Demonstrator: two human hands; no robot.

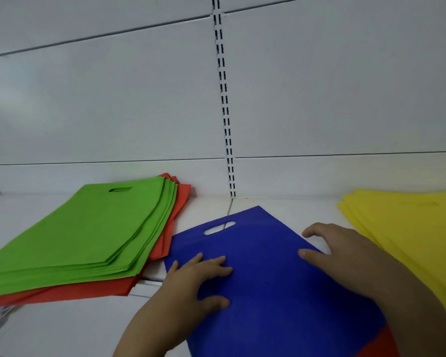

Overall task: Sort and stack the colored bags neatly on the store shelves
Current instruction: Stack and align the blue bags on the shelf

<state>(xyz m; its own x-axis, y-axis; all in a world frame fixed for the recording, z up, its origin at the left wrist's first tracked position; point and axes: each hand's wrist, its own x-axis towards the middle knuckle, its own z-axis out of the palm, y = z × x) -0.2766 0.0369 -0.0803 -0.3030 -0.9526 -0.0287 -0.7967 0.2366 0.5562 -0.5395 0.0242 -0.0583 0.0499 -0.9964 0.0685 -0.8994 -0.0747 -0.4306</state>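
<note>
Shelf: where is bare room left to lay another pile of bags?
Bare shelf shows behind the blue bag, between the green pile and the yellow pile. More lies far left behind the green pile. The front middle is crowded: both hands press on the blue bag.

A blue bag [268, 274] lies flat at the front edge of the white shelf [294, 210], its handle cut-out toward the back panel [113, 112]. The left hand [193, 282] rests on its left side, fingers spread; the right hand [345, 256] presses its right edge. A green stack [88, 228] sits on red bags [165, 243] toward the left end. Yellow bags [410, 228] lie at the right end. A red piece [371, 343] shows beneath the blue bag's near corner.
</note>
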